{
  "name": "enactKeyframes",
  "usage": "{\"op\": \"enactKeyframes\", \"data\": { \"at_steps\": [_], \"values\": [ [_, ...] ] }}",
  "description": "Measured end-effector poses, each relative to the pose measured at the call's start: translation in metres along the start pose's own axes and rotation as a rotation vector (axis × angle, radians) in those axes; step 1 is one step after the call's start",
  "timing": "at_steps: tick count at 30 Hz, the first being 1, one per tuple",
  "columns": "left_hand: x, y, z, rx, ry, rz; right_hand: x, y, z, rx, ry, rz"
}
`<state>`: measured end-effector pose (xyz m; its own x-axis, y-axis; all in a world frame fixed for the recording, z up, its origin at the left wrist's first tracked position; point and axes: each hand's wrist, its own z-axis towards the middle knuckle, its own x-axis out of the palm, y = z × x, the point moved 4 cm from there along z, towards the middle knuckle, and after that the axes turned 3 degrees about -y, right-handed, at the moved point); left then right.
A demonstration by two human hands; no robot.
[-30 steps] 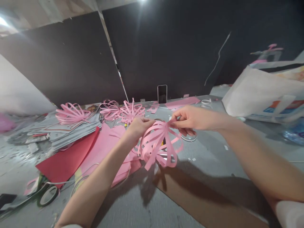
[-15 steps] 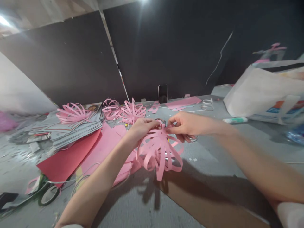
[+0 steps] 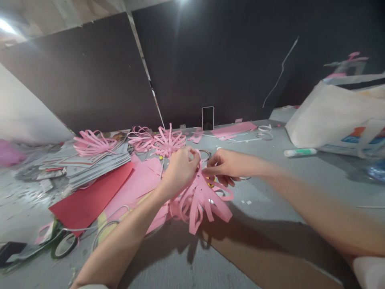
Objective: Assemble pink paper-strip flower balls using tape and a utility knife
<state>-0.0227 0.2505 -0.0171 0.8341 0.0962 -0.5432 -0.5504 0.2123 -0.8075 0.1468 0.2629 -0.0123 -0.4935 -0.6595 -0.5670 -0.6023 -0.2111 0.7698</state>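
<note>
A pink paper-strip flower (image 3: pixel 200 196), its looped strips fanning down toward me, hangs between my two hands over the table. My left hand (image 3: pixel 182 166) pinches the upper end of the flower, fingers curled and closed. At the flower's top right, my right hand (image 3: pixel 224 166) is closed with thumb and fingertips pressed on a paper strip. Behind my fingers a dark ring (image 3: pixel 205 154) shows in part. Something yellow (image 3: pixel 211 182) peeks out below my right hand. More pink paper flowers (image 3: pixel 169 140) lie farther back on the table.
A stack of grey sheets (image 3: pixel 99 164) with another paper flower (image 3: pixel 94 142) on it stands left, beside red paper (image 3: pixel 93 200) and pink sheets (image 3: pixel 144 176). A phone (image 3: pixel 207 118) leans on the dark wall. At right are a glue stick (image 3: pixel 300 152) and a white bag (image 3: pixel 325 116).
My left hand has turned and shifted slightly, its fingers curling more. The flower has tilted, its strips swinging lower right. My right hand has moved slightly down and left along its top.
</note>
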Motion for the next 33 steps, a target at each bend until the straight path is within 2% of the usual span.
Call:
{"op": "enactKeyframes", "data": {
  "at_steps": [4, 7, 10, 17, 23, 28, 33],
  "values": [
    [0.004, 0.001, -0.002, -0.011, 0.011, 0.036, 0.003, 0.001, 0.003, -0.005, -0.025, 0.023],
    [0.005, 0.004, -0.001, 0.006, -0.023, 0.036, 0.006, 0.000, 0.006, 0.003, -0.032, 0.056],
    [0.005, 0.006, 0.000, 0.019, -0.059, 0.022, 0.010, -0.001, 0.010, -0.009, -0.022, 0.166],
    [0.003, 0.003, 0.002, 0.020, -0.046, 0.025, 0.017, -0.008, 0.020, 0.010, -0.048, 0.419],
    [0.001, 0.004, 0.003, 0.032, -0.068, 0.015, 0.017, -0.010, 0.020, 0.003, -0.046, 0.419],
    [0.003, 0.008, 0.006, 0.013, -0.006, -0.079, 0.016, -0.010, 0.019, 0.018, -0.057, 0.433],
    [-0.003, 0.009, 0.012, 0.021, -0.032, -0.116, 0.018, -0.004, 0.016, -0.005, 0.001, 0.405]
  ]
}}
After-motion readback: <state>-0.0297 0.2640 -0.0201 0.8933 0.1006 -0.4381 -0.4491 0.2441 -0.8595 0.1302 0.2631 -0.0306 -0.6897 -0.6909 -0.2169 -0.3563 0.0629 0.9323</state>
